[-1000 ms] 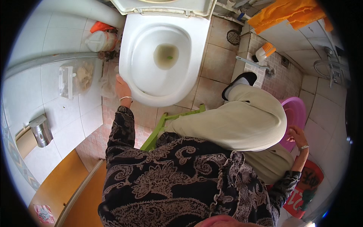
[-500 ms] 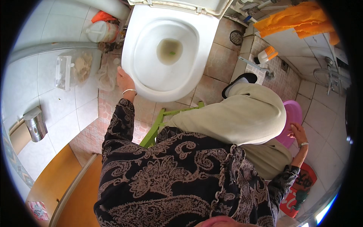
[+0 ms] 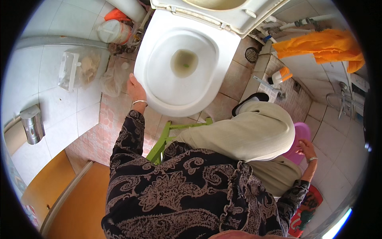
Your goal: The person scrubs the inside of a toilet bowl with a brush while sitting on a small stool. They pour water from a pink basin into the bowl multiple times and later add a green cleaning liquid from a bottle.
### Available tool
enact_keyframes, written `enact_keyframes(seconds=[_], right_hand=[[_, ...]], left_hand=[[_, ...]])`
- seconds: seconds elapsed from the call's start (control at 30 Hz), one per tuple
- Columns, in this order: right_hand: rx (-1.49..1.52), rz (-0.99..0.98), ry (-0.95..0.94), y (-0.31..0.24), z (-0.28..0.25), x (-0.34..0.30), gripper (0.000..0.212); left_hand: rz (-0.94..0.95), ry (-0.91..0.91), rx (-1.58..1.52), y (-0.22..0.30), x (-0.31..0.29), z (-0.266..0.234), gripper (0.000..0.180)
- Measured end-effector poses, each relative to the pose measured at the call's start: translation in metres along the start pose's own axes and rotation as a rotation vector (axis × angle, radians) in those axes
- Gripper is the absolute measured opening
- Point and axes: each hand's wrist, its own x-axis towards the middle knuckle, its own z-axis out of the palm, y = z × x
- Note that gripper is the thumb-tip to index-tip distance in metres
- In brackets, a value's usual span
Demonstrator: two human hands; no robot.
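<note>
At the near left side of the white toilet bowl [image 3: 171,107], my left hand [image 3: 136,88] is closed on the outer edge, with some fingers hidden against it. The bowl holds murky yellowish water [image 3: 184,63] with a small green bit in it, and the seat and lid [image 3: 199,18] are raised at the back. Out to the right, my right hand [image 3: 305,149] hangs beside my knee with its fingers loosely apart and nothing in them. Just behind that hand is a pink plastic basin [image 3: 299,137], partly covered by my leg; whether they touch I cannot tell.
A green stool frame [image 3: 162,142] is below me. On the left are a lidded tub [image 3: 113,31], a clear plastic box [image 3: 71,71] and a metal paper holder [image 3: 33,124]. Right are an orange cloth [image 3: 318,46], an orange-and-white bottle [image 3: 281,75] and a floor drain [image 3: 251,55].
The view has shifted, so the toilet sits slightly lower and further right in the picture, and more of its raised lid shows. Both hands keep nearly the same places.
</note>
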Motion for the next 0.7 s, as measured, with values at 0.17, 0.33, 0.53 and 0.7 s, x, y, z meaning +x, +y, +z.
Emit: enact_keyframes(seconds=[0.17,0.33,0.53,0.7], right_hand=[[-0.036,-0.025,-0.031,-0.003,-0.004,0.000,0.032],[-0.035,0.008,-0.008,-0.012,-0.002,0.001,0.036],[-0.038,0.010,-0.005,-0.016,-0.003,-0.005,0.034],[-0.041,0.026,-0.005,-0.015,-0.007,-0.003,0.034]], left_hand=[[0.026,0.008,-0.006,-0.012,0.002,0.002,0.060],[0.022,0.032,0.000,-0.008,0.002,0.001,0.058],[0.038,0.032,0.004,-0.014,-0.001,0.002,0.054],[0.061,0.030,-0.039,-0.022,0.001,0.002,0.050]])
